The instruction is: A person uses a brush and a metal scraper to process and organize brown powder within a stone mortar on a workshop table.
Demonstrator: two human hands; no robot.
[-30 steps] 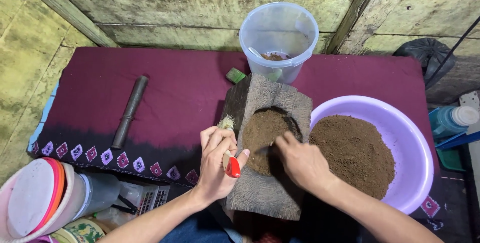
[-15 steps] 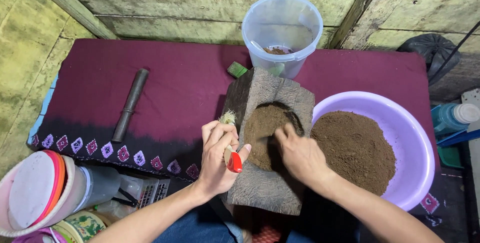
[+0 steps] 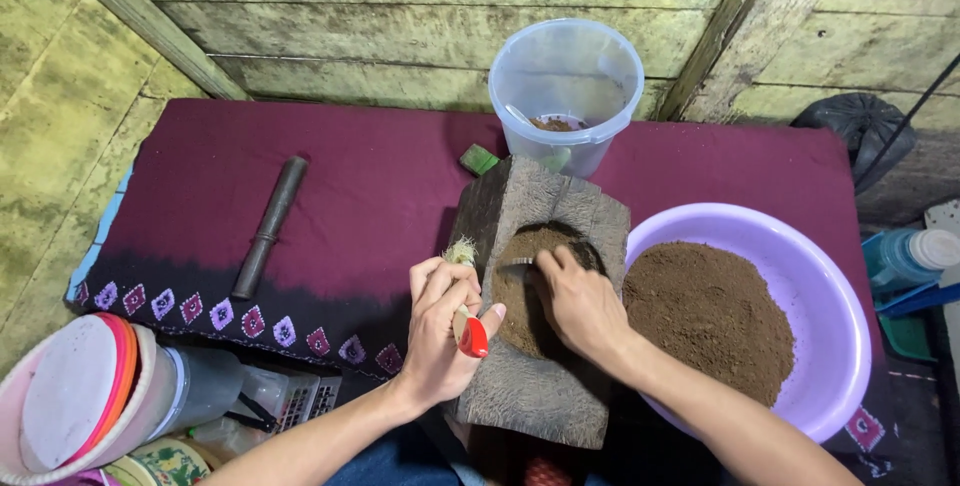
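Note:
A grey stone block [image 3: 540, 386] with a round hollow full of brown powder [image 3: 522, 281] stands on the maroon cloth. My right hand [image 3: 580, 306] rests over the hollow and grips a small metal spoon [image 3: 518, 263] dipped in the powder. My left hand [image 3: 445, 331] sits at the block's left edge, closed on a small brush with a red handle [image 3: 472, 334] and pale bristles [image 3: 460, 251] pointing up.
A lilac basin [image 3: 830, 286] heaped with brown powder sits right of the block. A clear plastic bucket [image 3: 566, 91] stands behind it, beside a green piece [image 3: 479, 159]. A dark metal rod [image 3: 268, 226] lies left. Stacked plastic lids [image 3: 70, 401] are bottom left.
My right hand has shifted a little toward the hollow's upper left with the spoon. My left hand still holds the brush in the same place.

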